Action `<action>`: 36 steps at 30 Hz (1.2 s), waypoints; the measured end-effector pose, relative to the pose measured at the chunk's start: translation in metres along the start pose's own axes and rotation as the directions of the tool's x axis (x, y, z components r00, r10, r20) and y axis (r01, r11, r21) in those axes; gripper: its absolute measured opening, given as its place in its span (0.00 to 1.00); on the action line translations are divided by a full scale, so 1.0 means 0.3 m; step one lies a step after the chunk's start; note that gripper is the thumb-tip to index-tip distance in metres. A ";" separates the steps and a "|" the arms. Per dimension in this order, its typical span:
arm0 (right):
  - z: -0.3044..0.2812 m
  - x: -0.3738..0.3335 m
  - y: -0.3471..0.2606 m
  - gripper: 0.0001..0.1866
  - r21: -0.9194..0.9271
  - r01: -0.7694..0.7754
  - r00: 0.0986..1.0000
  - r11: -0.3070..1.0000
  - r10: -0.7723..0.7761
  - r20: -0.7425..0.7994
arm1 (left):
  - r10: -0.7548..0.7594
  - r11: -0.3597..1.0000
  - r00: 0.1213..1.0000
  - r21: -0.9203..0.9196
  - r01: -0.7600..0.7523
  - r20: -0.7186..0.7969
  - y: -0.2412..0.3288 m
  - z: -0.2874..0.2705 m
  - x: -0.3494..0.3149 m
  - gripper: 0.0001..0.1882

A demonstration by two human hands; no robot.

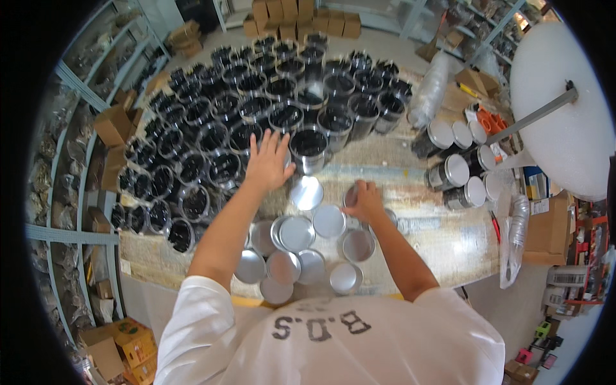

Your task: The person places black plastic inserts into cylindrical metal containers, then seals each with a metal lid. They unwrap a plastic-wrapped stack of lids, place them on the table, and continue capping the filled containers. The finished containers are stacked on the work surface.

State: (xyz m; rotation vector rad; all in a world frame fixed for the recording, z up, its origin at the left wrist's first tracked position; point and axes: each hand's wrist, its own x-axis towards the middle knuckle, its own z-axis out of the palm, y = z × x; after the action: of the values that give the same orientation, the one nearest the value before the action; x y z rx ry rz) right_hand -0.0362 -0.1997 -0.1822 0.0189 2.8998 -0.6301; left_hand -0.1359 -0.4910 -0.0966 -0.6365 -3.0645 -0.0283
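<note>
Left hand (271, 162), fingers apart, among clear black-lined jars (308, 142); right hand (366, 200), fingers clamped on a metal lid (350, 196); loose lids (297, 233) toward the counter's near edge (459, 273).

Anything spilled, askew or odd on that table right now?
I see no clear spill or damage. The one untidy spot is the loose lids: they lie scattered and overlapping, some close to the near edge of the table, whereas the open jars stand closely grouped.
</note>
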 end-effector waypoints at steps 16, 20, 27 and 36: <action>-0.287 0.211 -0.299 0.41 0.353 0.727 0.656 0.589 -0.446 -0.609 | -0.317 -0.374 0.912 -0.918 0.131 0.259 0.273 -0.185 0.064 0.16; -0.265 0.380 -0.349 0.48 0.076 0.625 0.741 0.777 -0.559 -0.372 | -0.311 0.783 0.950 -0.571 0.246 -0.018 0.097 -0.076 0.190 0.18; -0.209 0.404 -0.365 0.54 -0.207 0.563 0.766 0.800 -0.599 -0.233 | -0.160 0.968 0.962 -0.227 0.108 -0.224 0.162 0.035 0.212 0.22; -0.192 0.317 -0.351 0.51 -0.036 0.623 0.747 0.781 -0.608 -0.268 | -0.050 0.978 0.989 -0.210 0.020 -0.139 0.169 0.029 0.123 0.21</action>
State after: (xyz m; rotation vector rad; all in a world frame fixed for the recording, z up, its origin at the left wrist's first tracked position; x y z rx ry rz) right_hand -0.1447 -0.2740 -0.1038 -0.9673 3.1217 -0.8595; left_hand -0.1495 -0.4296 -0.1041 -0.5605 -2.9553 -0.3825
